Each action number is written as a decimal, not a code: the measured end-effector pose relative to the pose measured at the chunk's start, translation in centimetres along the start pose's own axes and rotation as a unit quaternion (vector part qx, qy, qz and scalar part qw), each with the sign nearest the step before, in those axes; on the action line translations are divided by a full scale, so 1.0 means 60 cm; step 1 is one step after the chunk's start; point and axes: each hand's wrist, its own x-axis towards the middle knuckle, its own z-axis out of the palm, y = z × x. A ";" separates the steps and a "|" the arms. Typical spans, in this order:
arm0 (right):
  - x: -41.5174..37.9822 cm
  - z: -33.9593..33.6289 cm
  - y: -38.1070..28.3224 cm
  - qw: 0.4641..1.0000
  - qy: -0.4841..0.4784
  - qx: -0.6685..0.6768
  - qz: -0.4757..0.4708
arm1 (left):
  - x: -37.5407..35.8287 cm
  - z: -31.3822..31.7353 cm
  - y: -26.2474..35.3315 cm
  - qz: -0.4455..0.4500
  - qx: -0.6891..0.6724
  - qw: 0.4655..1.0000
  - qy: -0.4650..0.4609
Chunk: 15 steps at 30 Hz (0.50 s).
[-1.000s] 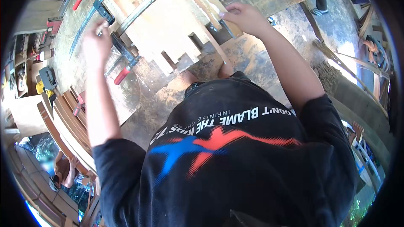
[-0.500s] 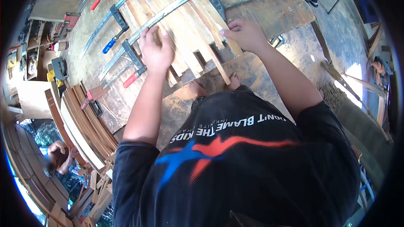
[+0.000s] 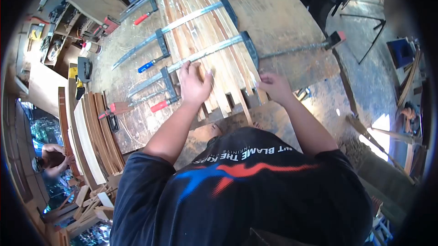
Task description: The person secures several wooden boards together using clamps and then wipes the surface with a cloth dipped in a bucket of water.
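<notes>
Several long wooden strips [image 3: 221,75] lie side by side on the workbench, their near ends uneven. Across them runs the nearest bar clamp [image 3: 207,53], which has a red handle [image 3: 159,105]. My left hand [image 3: 196,84] rests at the left side of the strips, just below that clamp's bar, with thumb and fingers apart. At the right edge of the strips is my right hand [image 3: 275,87], its fingers curled and its thumb against the outermost strip; part of the grip is hidden. Farther up, a bar clamp with a blue handle [image 3: 153,64] also spans the strips.
The workbench [image 3: 292,31] extends to both sides. Curved wooden pieces [image 3: 91,141] stand at the left, near a yellow and grey tool [image 3: 82,75]. A glue bottle [image 3: 92,47] stands at the far left. Another person [image 3: 54,159] is at lower left. Scrap wood [image 3: 86,207] lies below.
My view has shifted, so the strips, clamps and hands appear lower and more of the bench shows. Both hands stay at the sides of the strips.
</notes>
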 end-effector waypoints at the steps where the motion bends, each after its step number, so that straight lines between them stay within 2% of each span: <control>1: -0.005 0.003 0.020 0.998 -0.011 0.055 -0.003 | -0.001 -0.003 0.000 -0.004 -0.010 1.000 0.004; 2: -0.010 0.002 0.026 0.994 -0.022 0.110 -0.006 | 0.000 -0.006 0.001 -0.006 -0.020 1.000 0.006; 5: -0.042 -0.006 -0.003 0.985 -0.048 0.144 0.083 | -0.005 -0.014 0.004 -0.020 -0.057 0.998 0.028; 8: -0.053 0.004 0.050 0.986 -0.043 0.159 -0.011 | -0.007 -0.014 -0.013 -0.004 -0.077 0.996 0.043; 11: -0.096 0.012 0.036 0.992 0.008 0.110 0.068 | -0.006 -0.024 -0.017 0.007 -0.112 0.992 0.050; 14: -0.120 0.026 0.035 0.983 0.033 0.163 0.076 | -0.008 -0.023 -0.034 0.030 -0.128 0.990 0.051; 15: -0.137 0.038 0.016 0.981 0.067 0.172 0.064 | -0.013 -0.026 -0.037 0.034 -0.135 0.989 0.047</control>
